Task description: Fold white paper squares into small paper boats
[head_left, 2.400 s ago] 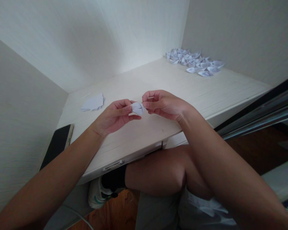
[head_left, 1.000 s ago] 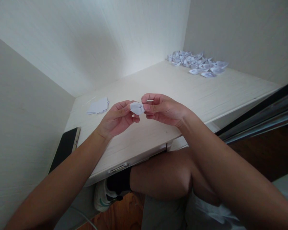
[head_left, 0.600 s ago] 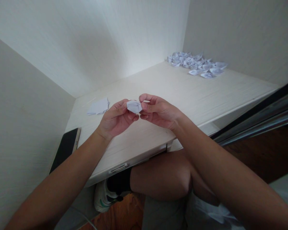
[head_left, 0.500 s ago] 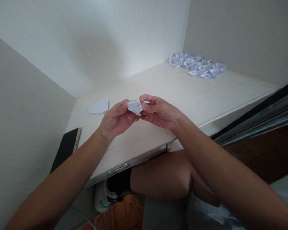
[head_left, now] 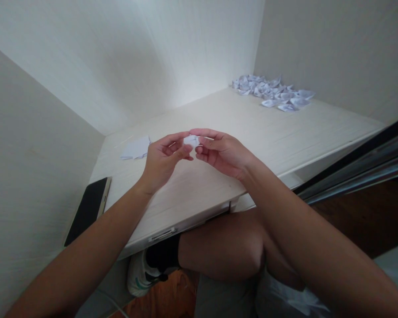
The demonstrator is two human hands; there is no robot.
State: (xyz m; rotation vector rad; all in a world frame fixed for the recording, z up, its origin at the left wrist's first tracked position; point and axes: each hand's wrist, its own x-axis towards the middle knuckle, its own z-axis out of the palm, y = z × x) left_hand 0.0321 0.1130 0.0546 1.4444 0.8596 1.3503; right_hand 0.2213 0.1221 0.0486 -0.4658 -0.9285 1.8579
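Observation:
A small folded piece of white paper [head_left: 191, 141] is held up between both hands, above the front part of the white desk [head_left: 199, 190]. My left hand [head_left: 167, 157] pinches its left side, thumb in front and fingers behind. On the other side my right hand [head_left: 220, 150] grips the right edge between thumb and fingers. The fingertips of both hands meet near the paper's top, covering part of it. Its exact folded shape is too small to make out.
Several folded white paper boats [head_left: 272, 92] are heaped in the far right corner. A stack of white paper sheets [head_left: 135, 148] lies left of my hands. Near the left wall rests a dark phone-like slab [head_left: 88, 210]. A drawer handle [head_left: 162, 235] sits on the desk front.
My left hand has turned, its fingers rising to the paper's top edge. The paper has tilted and shows less of its face. My right index finger has stretched leftward over it.

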